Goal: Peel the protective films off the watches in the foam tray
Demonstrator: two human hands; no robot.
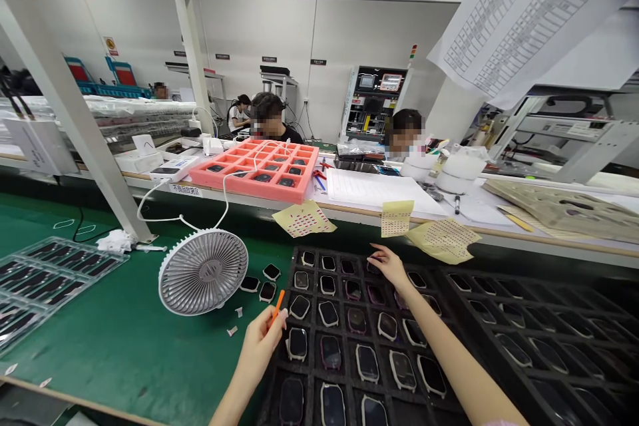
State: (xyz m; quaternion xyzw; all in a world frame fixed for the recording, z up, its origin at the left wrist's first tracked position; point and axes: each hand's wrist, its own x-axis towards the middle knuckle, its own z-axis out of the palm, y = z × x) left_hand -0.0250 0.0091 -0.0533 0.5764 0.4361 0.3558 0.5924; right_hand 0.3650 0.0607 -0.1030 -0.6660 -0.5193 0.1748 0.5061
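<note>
My left hand [263, 336] is closed around an orange stick [279, 305], which points up at the near left side of the black foam tray [312, 366]. This tray holds rows of watch cases with dark screens, such as one silver case [367, 363]. My right hand [389, 267] reaches over the tray's back row, its fingertips on a dark watch case that they partly cover. Left of the tray, several watch cases [267, 291] lie on the green mat.
A grey fan [204, 271] stands left of the tray. A second black tray [544, 363] lies at the right. The shelf behind carries a pink foam tray [297, 194] and papers [374, 190]. Several people sit beyond it. Clear trays [50, 279] lie far left.
</note>
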